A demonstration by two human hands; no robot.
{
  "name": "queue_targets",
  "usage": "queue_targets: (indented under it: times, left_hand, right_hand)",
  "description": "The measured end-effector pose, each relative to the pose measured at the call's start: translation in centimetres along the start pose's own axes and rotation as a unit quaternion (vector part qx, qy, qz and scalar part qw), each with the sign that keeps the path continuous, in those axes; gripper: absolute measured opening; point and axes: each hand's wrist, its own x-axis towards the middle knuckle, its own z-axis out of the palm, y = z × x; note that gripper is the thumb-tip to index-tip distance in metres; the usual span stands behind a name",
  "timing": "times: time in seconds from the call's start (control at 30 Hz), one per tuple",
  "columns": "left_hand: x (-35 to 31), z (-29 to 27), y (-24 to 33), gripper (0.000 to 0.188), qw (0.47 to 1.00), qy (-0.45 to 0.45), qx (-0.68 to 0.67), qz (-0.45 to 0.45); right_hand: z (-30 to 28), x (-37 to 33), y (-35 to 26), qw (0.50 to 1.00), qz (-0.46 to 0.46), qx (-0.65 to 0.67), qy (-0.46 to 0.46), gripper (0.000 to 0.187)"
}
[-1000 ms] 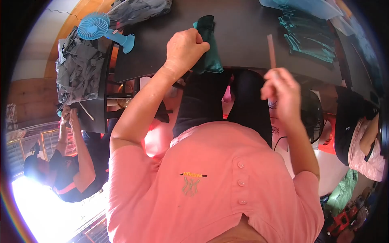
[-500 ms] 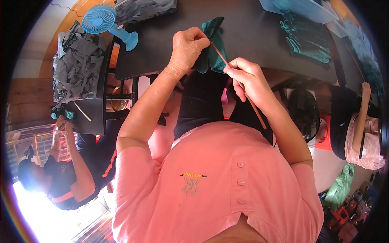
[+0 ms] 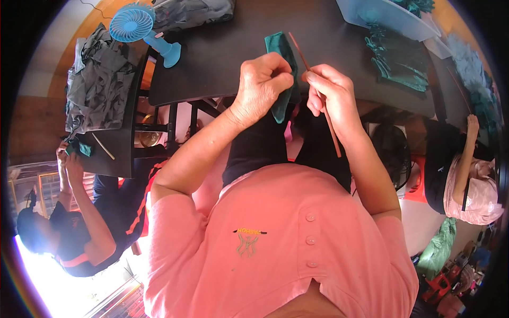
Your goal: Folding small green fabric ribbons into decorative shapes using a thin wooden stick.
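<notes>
My left hand [image 3: 265, 82] is closed in a pinch on a narrow dark green fabric piece [image 3: 279, 46], which sticks up above the fingers and hangs down below them over my lap. In my right hand [image 3: 331, 91] is a thin brown stick [image 3: 333, 130], gripped between thumb and fingers. Its upper tip points up and left over the black table, and its lower end runs down past the palm. A small gap separates the stick from the fabric. The two hands are side by side at the table's near edge.
On the black table [image 3: 222, 66] stand a blue fan [image 3: 132, 24] at the left and a translucent bin [image 3: 382, 18] at the far right, near piled green fabric pieces [image 3: 397, 61]. Grey cloth [image 3: 101, 79] is heaped on the left. One person [image 3: 79, 212] sits left, another [image 3: 469, 180] right.
The stick has come away from the fabric and now stands apart from it. My left hand has shifted slightly down and right, and the right hand slightly right.
</notes>
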Motion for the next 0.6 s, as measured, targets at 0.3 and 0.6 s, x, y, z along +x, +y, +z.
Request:
queue_targets:
  times: [0.3,0.6]
  left_hand:
    - [0.2,0.5,0.1,0.006,0.998,0.035,-0.043,-0.021]
    - [0.2,1.6,-0.6,0.007,0.999,0.001,0.037,-0.027]
  right_hand:
    - [-1.6,-5.1,-1.0,0.995,0.009,-0.089,-0.045,0.019]
    - [-2.5,-6.3,-0.6,0.99,0.07,-0.113,-0.037,0.02]
